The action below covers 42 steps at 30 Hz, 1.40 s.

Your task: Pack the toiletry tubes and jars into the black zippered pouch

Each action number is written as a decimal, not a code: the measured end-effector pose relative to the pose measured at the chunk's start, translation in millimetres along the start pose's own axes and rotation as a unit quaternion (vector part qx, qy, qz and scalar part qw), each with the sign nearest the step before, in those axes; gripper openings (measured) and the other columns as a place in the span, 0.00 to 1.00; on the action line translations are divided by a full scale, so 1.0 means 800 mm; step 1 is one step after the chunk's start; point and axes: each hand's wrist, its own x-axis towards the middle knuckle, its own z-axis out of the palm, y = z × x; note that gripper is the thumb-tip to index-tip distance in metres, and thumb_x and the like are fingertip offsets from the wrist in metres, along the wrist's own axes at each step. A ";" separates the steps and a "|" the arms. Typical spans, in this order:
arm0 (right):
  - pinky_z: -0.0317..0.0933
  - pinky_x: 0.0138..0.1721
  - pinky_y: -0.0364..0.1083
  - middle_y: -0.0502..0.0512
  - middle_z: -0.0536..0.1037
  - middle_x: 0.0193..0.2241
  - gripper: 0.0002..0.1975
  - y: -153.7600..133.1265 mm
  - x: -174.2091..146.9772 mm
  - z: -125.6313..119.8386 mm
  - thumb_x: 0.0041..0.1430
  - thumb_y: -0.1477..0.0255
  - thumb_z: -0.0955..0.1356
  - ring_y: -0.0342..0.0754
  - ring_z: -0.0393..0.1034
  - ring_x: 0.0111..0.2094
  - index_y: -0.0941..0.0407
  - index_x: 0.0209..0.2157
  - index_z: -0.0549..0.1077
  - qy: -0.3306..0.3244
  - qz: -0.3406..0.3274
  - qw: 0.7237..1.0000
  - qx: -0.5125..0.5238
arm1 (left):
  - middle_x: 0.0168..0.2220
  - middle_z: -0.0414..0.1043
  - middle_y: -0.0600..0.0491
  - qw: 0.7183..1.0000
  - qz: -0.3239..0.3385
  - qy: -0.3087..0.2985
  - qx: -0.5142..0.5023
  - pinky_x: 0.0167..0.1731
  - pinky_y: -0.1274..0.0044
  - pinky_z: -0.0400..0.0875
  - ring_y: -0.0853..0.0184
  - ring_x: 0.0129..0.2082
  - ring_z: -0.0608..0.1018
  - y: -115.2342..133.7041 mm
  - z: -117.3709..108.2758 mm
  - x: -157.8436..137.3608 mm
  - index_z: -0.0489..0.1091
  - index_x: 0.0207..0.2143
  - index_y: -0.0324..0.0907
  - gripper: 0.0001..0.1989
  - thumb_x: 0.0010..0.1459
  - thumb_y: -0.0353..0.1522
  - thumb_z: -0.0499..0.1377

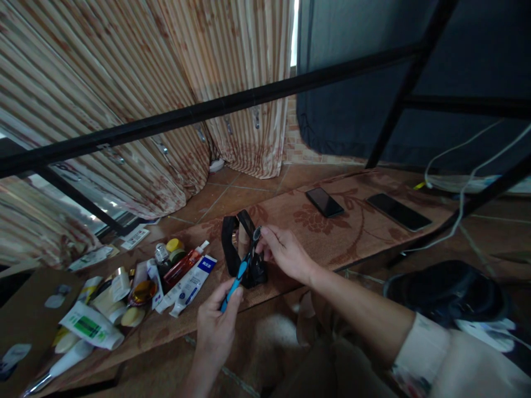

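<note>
My left hand (218,318) is closed around the lower end of a slim blue-and-black handled tool (237,281), whose exact kind I cannot make out. The tool slants up and to the right, ending in a small, round greyish head (256,233). At that head my right hand (284,251) has its thumb and fingers pinched together. Just behind the tool, a black looped item (230,243), perhaps a bag or strap, stands on the brown patterned cloth (286,221). Left of it lie a white-and-blue tube (193,287) and a red bottle with a pale cap (182,266).
Several bottles, jars and tubes, including a white-and-green tube (92,326), crowd the left end by a cardboard box (37,315). Two dark phones (324,202) lie to the right. A black metal bar (232,102) crosses above, and a white cable (460,204) hangs at right.
</note>
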 end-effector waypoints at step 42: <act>0.60 0.25 0.39 0.50 0.75 0.27 0.17 0.000 0.000 0.001 0.64 0.61 0.57 0.39 0.68 0.21 0.56 0.30 0.66 -0.024 0.002 0.999 0.039 | 0.26 0.74 0.54 1.000 -0.011 -0.003 -0.023 0.28 0.80 0.67 0.69 0.27 0.74 0.011 0.000 -0.001 0.75 0.38 0.38 0.17 0.52 0.41 0.59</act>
